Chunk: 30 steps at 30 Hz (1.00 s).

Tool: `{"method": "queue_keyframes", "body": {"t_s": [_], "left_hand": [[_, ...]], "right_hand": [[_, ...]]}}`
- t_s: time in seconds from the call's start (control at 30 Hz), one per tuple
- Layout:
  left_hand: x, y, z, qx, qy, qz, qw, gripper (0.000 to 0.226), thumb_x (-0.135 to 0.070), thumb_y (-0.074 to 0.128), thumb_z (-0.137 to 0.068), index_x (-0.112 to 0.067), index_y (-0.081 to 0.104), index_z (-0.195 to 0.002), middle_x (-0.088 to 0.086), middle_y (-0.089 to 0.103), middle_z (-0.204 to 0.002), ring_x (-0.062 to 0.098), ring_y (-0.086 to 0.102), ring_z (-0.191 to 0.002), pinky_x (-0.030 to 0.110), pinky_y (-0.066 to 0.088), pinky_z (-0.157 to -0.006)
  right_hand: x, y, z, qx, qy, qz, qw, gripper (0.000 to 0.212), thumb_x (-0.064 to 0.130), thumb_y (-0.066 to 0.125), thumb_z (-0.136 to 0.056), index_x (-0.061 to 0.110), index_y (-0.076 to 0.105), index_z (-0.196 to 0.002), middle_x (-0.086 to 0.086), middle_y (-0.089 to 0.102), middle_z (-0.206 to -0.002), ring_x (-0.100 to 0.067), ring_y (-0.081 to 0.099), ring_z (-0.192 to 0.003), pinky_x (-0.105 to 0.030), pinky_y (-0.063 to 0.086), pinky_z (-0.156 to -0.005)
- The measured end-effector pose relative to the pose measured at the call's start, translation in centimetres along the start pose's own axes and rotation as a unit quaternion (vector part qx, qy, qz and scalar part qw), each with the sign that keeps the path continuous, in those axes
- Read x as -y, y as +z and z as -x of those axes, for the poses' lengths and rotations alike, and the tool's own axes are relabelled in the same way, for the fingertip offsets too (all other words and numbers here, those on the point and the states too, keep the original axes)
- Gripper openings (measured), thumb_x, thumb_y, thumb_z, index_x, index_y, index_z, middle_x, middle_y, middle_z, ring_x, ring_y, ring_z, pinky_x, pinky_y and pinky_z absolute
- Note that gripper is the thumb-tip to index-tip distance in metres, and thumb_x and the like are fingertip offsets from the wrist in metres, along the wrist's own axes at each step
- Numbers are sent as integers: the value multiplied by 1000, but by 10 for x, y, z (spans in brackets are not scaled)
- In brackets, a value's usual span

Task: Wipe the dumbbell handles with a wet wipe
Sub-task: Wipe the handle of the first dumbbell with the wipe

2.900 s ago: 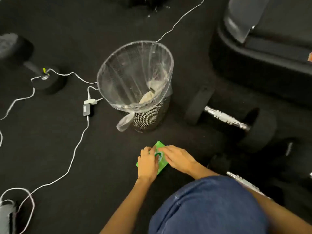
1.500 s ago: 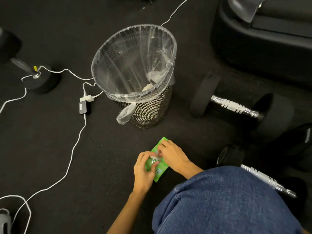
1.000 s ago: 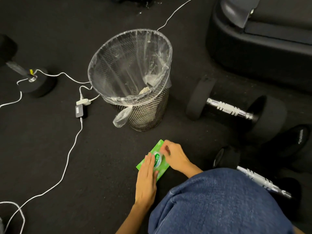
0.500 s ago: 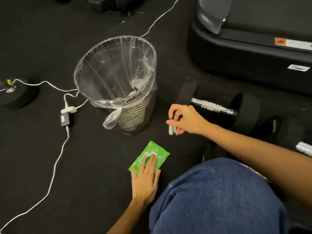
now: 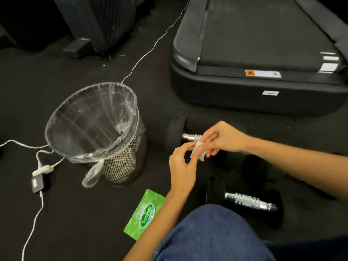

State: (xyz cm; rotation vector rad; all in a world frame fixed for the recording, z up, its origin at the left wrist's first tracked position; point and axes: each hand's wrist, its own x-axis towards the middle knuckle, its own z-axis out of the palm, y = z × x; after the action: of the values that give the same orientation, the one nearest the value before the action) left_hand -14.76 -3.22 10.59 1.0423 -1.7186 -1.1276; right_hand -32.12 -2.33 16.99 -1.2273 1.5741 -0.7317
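A folded white wet wipe (image 5: 198, 150) is pinched between my left hand (image 5: 182, 166) and my right hand (image 5: 222, 138), both held just above the floor. Right behind them lies a black dumbbell (image 5: 176, 132) with a chrome handle (image 5: 191, 137); my hands hide most of it. A second dumbbell with a chrome handle (image 5: 250, 200) lies nearer, beside my knee. The green wipe pack (image 5: 145, 213) lies flat on the floor below my left forearm.
A mesh waste bin (image 5: 120, 166) lined with a clear bag stands to the left. White cables (image 5: 35, 210) and a black adapter (image 5: 37, 183) run across the dark floor. A treadmill base (image 5: 244, 91) fills the upper right. My blue-jeaned knee (image 5: 211, 236) is at the bottom.
My right hand pulled a wipe from the pack and carried it toward the far dumbbell. My left hand left the pack and joined it on the wipe. The view tilted forward.
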Motion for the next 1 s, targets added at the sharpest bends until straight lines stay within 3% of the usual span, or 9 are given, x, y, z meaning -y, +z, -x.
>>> {"method": "queue_keyframes", "body": {"t_s": [0.1,0.17,0.3,0.43,0.57,0.67,0.83,0.93,1.0], "left_hand": [[5,9,-19,5,-15,1,1000,8,-23,70,-90,-21,76,-95,-8,72,-89,7,64,-89,23,49,-80],[13,10,-30,13,-33,-2,999,7,-16,71,-88,-18,77,-91,-7,74,-85,9,66,-85,22,48,-74],[18,9,-40,-34,-56,45,997,9,-9,70,-89,-16,74,-86,-2,72,-79,16,68,-76,29,52,-66],[19,19,-37,-101,-73,56,991,9,-12,72,-88,-21,72,-88,-2,73,-85,17,70,-76,28,55,-66],[23,23,-31,-64,-92,95,989,15,-11,69,-90,-17,77,-102,-3,77,-95,11,73,-92,24,57,-79],[19,26,-27,-36,-108,126,985,17,-15,70,-88,-15,76,-104,-4,77,-95,11,72,-94,20,55,-80],[21,25,-32,-80,-106,129,983,9,-6,70,-89,-10,76,-94,2,77,-88,15,73,-88,23,55,-77],[21,21,-37,-65,-97,113,987,8,-8,70,-89,-10,76,-94,3,76,-86,14,73,-86,24,55,-75],[19,20,-38,-58,-89,103,989,8,-9,69,-90,-10,75,-95,3,76,-86,15,73,-86,26,56,-74]], "right_hand": [[-27,4,-3,-24,15,-83,996,19,22,75,-82,7,74,-94,-5,75,-89,-14,70,-86,-29,57,-77],[-40,10,-7,-19,32,-177,983,20,19,71,-86,5,72,-100,-10,74,-100,-20,70,-98,-36,56,-88],[-47,14,-15,-32,22,-272,961,31,15,73,-79,4,71,-108,-15,74,-102,-25,71,-98,-36,57,-86],[-50,11,-20,-90,6,-258,962,27,8,78,-76,6,74,-102,-15,76,-89,-26,73,-86,-31,58,-78],[-54,16,-20,-114,6,-243,963,21,8,75,-80,11,76,-101,-6,77,-90,-19,73,-87,-27,56,-78],[-58,18,-20,-105,18,-248,963,19,9,71,-85,13,76,-102,-7,76,-92,-17,70,-85,-28,54,-80],[-58,12,-22,-94,44,-276,956,17,8,59,-92,9,74,-100,-8,72,-104,-24,67,-104,-35,55,-88],[-50,14,-22,-89,63,-336,935,19,22,57,-94,10,72,-95,-5,72,-104,-20,66,-104,-31,54,-86],[-45,21,-20,-56,58,-370,926,26,33,63,-88,15,71,-105,-1,72,-107,-15,67,-104,-32,53,-91]]}}
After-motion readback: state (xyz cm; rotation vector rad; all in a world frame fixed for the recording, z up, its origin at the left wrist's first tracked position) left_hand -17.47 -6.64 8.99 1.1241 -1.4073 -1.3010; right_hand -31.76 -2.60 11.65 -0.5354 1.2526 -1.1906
